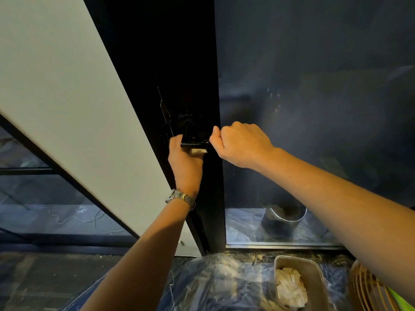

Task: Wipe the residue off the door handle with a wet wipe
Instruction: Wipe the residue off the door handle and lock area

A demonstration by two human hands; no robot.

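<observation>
Legible markings: none found.
No text, label, brand, number or sign can be read on any surface in the head view; the face of the silver metal-link wristwatch [181, 197] is turned away, so nothing can be read on it.

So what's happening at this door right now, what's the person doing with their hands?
A person stands at a dark door with both hands on its black handle. The left hand, with a metal watch on its wrist, holds the handle's left end from below. The right hand is closed in a fist at the handle's right end. No wet wipe is visible in either hand. On the floor below sits a metal tray holding crumpled white wipes.
</observation>
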